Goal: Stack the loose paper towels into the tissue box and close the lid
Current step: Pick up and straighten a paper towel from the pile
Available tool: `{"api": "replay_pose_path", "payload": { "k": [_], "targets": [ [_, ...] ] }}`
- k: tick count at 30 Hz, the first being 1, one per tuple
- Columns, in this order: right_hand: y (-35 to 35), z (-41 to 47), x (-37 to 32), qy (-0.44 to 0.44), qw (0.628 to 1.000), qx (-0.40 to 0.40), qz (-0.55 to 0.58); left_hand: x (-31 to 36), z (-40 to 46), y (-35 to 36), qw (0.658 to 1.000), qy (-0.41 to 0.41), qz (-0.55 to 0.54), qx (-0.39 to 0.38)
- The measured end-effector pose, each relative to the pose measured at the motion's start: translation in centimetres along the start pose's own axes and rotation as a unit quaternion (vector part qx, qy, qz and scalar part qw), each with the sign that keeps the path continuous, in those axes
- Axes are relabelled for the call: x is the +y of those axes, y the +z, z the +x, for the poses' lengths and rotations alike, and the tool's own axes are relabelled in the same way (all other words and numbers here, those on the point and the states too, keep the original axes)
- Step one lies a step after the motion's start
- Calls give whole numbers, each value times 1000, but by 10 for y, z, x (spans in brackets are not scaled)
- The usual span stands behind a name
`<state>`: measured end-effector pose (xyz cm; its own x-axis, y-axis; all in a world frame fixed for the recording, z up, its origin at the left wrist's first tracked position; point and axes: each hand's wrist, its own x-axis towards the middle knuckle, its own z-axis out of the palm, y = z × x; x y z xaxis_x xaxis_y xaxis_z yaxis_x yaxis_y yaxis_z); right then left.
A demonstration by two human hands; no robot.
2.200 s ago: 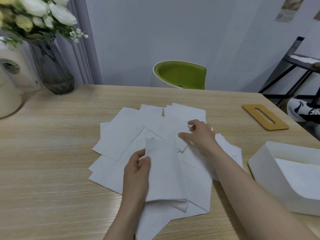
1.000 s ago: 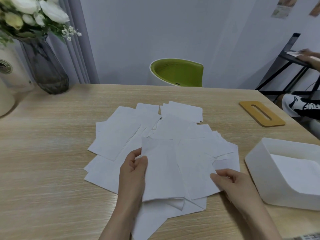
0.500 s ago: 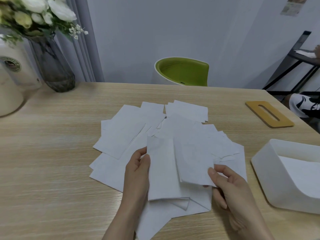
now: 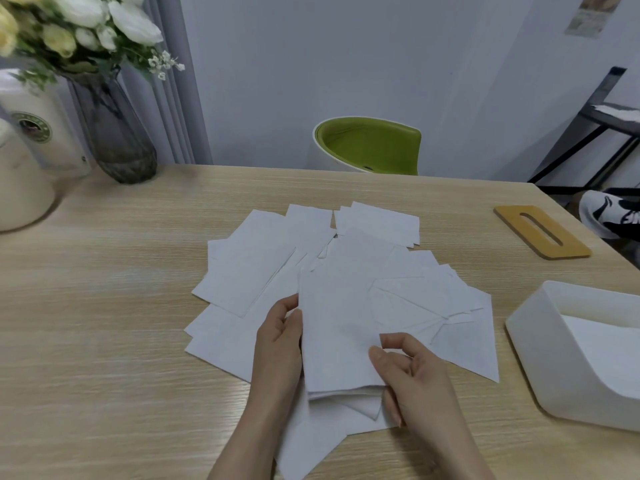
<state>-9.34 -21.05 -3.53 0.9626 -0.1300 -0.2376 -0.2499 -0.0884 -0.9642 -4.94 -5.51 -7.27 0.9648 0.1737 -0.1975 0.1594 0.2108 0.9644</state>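
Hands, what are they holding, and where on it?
A small stack of paper towels: left hand grips its left edge, right hand pinches its lower right corner.

At three o'clock the white plastic tissue box (image 4: 568, 358) runs off the frame edge. At ten o'clock the bouquet of white and yellow flowers (image 4: 76, 26) is blurred and cropped. The right hand's fingers (image 4: 391, 407) tuck under the held stack of white paper towels (image 4: 336, 334).

No text, number or brand name can be read anywhere. A round green and gold emblem (image 4: 30, 127) sits on a cream container (image 4: 48, 133) at the far left of the table, but its lettering is too blurred to make out. Black marks on white fabric (image 4: 613, 213) at the right edge look like partial letters, cut off and illegible.
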Motion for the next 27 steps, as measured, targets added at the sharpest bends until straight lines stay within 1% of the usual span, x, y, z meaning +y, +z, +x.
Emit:
{"api": "replay_pose_path", "payload": {
  "k": [9, 14, 18, 21, 23, 25, 27],
  "targets": [
    [0, -1, 4, -22, 999, -22, -10, 0, 0, 1, 1000, -8, -8, 2],
    [-2, 0, 8, -19, 999, -19, -26, 0, -1, 2, 1000, 5, -18, 4],
    [-1, -1, 7, -11, 1000, -20, -17, 1, -3, 2, 1000, 16, -22, -7],
    [0, -1, 8, 0, 1000, -17, -18, -2, -4, 0, 1000, 10, -8, -28],
    [0, -2, 8, -24, 998, 10, -56, -2, -5, 0, 1000, 13, 7, -25],
    [1, -4, 8, -77, 989, 57, -112, 0, -6, -1, 1000, 17, 13, -23],
    [2, -6, 5, -113, 978, 77, -155, 2, -7, -1, 999, 14, 1, -35]
  ]
}}
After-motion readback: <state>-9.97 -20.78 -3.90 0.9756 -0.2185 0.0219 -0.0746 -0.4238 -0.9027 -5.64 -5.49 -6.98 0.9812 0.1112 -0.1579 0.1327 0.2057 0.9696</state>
